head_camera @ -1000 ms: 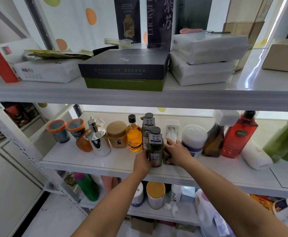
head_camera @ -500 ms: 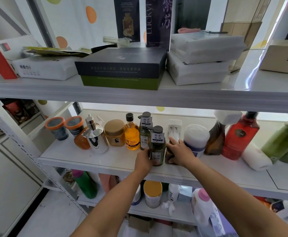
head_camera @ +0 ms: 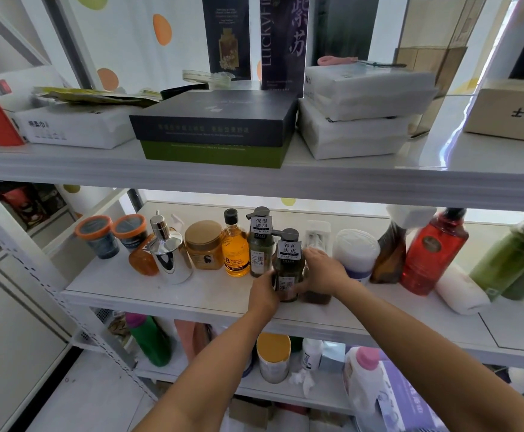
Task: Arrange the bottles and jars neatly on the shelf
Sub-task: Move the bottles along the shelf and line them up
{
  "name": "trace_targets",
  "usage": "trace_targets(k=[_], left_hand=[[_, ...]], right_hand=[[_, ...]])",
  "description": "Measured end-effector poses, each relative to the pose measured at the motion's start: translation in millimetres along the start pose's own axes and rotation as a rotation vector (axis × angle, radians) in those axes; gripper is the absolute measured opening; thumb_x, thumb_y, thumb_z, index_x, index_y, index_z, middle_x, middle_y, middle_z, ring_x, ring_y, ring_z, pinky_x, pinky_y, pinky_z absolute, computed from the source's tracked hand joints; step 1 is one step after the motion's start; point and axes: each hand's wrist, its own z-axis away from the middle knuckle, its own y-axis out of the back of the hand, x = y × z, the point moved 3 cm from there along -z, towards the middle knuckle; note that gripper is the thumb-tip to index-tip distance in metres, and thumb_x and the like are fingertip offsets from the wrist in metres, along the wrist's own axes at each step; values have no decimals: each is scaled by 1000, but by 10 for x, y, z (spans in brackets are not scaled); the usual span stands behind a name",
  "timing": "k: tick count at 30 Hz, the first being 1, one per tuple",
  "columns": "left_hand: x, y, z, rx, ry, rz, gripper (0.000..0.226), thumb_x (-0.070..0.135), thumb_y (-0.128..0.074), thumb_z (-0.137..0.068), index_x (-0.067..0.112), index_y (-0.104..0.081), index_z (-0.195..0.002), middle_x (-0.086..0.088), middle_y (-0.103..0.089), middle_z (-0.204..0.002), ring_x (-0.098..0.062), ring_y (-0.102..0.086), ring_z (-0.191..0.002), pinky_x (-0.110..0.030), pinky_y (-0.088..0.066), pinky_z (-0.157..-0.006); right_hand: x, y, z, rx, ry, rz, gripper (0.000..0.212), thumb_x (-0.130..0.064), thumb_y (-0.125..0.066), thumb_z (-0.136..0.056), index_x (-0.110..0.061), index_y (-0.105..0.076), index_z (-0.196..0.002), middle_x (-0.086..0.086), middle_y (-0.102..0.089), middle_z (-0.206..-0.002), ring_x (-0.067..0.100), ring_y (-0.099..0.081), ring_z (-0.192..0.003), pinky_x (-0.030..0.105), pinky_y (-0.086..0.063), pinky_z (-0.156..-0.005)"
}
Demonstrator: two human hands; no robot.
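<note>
**Legible text on the shelves**

Front pump bottle (head_camera: 287, 269): tag reads 养护头皮. Rear pump bottle (head_camera: 259, 244): tag 保湿滋润, label 三重净味. Amber bottle (head_camera: 235, 251): "8 MINUTE", smaller print unreadable. Purple box (head_camera: 281, 42), top shelf: "LUCKYFI", partly hidden, and 紫苏. White packet (head_camera: 73, 126): 棉柔巾, blurred.

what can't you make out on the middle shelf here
All in the head view:
Brown container: top hidden under the right hand; whether it grips it is unclear.
Pump bottle, gripped by the left hand: lower label partly covered by both hands.
Green bottles: cut off by the right edge.
Red bottle: label too small.
</note>
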Motion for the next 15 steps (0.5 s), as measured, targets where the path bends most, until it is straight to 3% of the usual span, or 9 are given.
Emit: trace_targets(k=[4,10,15], left_hand=[[14,-26,-51,-16,18,25,28,4,-66,-83,7,-63,-111,-9,-67,-111,-20,-60,-99,-22,-41,-74],[-14,-138,-110,21,92,-66,12,15,-61,-87,9,-65,-98,-11,-70,-99,-28,-64,-92,-35,-53,-78],[7,-171,-166,64,138,-148,16,16,-55,-91,7,-64,-101,-12,-68,-103,-29,-63,-95,-29,-43,-68]], right_hand=[[-56,32,-64,55,-43,-366,73,-30,-83,-66,-18,-47,-128,2,-62,-123,22,-56,-115,38,-47,-96],[-1,24,-145,121,-110,-398,64,-29,-82,-66,-17,-51,-121,4,-66,-115,25,-60,-107,39,-49,-91],[18,52,-244,125,-143,-391,70,-30,-85,-64,-17,-51,-124,4,-62,-120,25,-57,-111,40,-47,-96]])
